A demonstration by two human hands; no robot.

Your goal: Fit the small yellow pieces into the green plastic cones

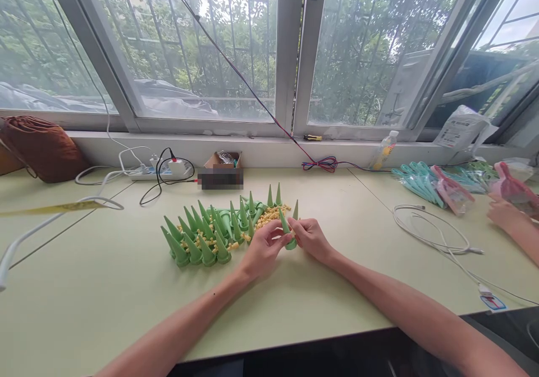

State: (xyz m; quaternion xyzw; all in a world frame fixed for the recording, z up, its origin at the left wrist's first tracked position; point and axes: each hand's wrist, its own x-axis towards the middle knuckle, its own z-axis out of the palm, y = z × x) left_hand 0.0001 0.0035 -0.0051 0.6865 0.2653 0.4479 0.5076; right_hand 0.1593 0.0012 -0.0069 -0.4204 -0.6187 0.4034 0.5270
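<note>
A heap of green plastic cones (202, 234) lies on the pale green table (105, 287), with small yellow pieces (272, 215) scattered among and behind them. Both my hands meet just right of the heap. My left hand (263, 251) and my right hand (310, 238) are closed together on one green cone (287, 232) that points upward between the fingers. A few cones stand upright behind my hands.
A small cardboard box (222, 161) and a power strip (164, 169) with cables sit by the window sill. A white cable (433, 234) lies at the right. Another person's hand (503, 214) works near teal and pink plastic items (425, 180). A brown bag (40, 147) rests at the left.
</note>
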